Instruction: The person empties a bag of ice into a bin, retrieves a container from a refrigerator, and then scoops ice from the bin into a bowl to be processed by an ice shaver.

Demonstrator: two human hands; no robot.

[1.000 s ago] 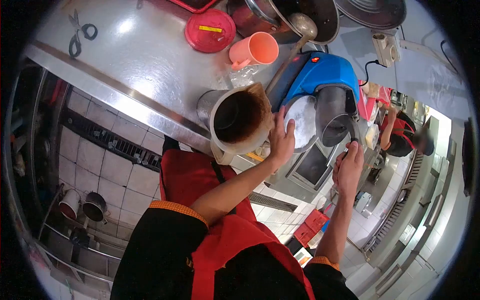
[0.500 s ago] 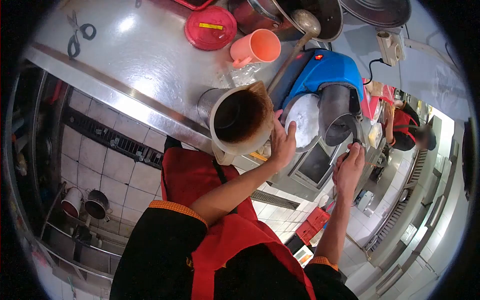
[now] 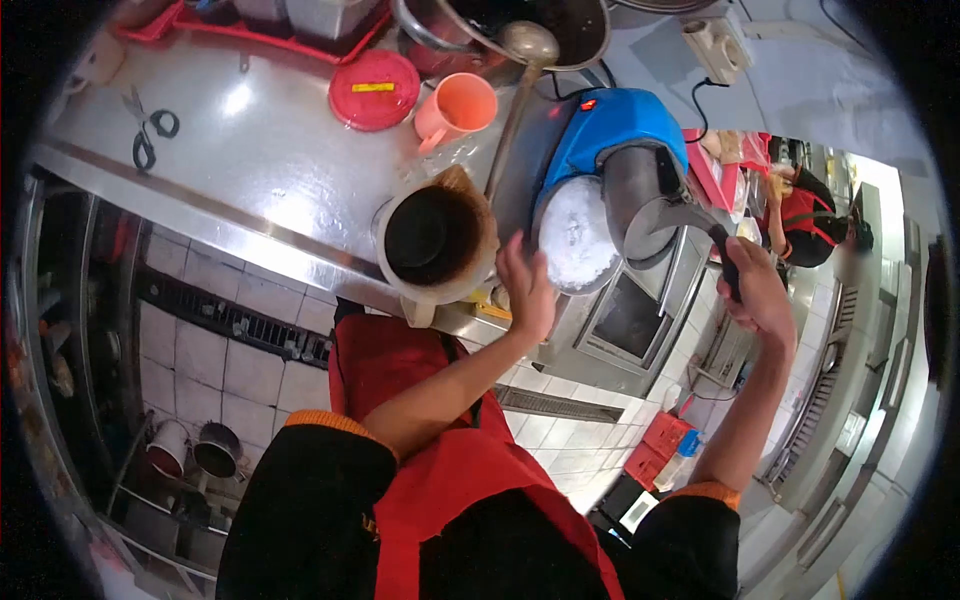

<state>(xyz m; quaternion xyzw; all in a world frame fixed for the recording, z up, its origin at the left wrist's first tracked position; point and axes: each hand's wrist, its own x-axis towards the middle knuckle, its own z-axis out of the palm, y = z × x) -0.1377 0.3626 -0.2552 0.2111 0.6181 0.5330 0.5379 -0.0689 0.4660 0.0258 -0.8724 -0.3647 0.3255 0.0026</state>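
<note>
A blue machine (image 3: 622, 122) with a red light stands on the steel counter, with a grey metal cylinder (image 3: 630, 195) at its front. My right hand (image 3: 762, 295) is closed round a black handle (image 3: 728, 262) whose curved metal end reaches the cylinder's mouth. Beside the cylinder is a round bowl of white, powdery or icy material (image 3: 577, 235). My left hand (image 3: 528, 290), fingers apart, is between that bowl and a pale pitcher (image 3: 386, 240) with a dark brown stained inside. It holds nothing. A long-handled ladle (image 3: 510, 125) lies behind them, its head on a pot.
On the counter (image 3: 230, 150) are scissors (image 3: 150, 130), a red lid (image 3: 374, 90) and a pink cup (image 3: 465, 103). A large pot (image 3: 575, 35) and red tray (image 3: 280, 40) stand behind. At the right, a co-worker (image 3: 808, 215) stands by another counter.
My right hand has moved right and outward, and more of the black handle shows. My left hand has come away from the bowl's rim. The view has shifted, so the counter things appear further left.
</note>
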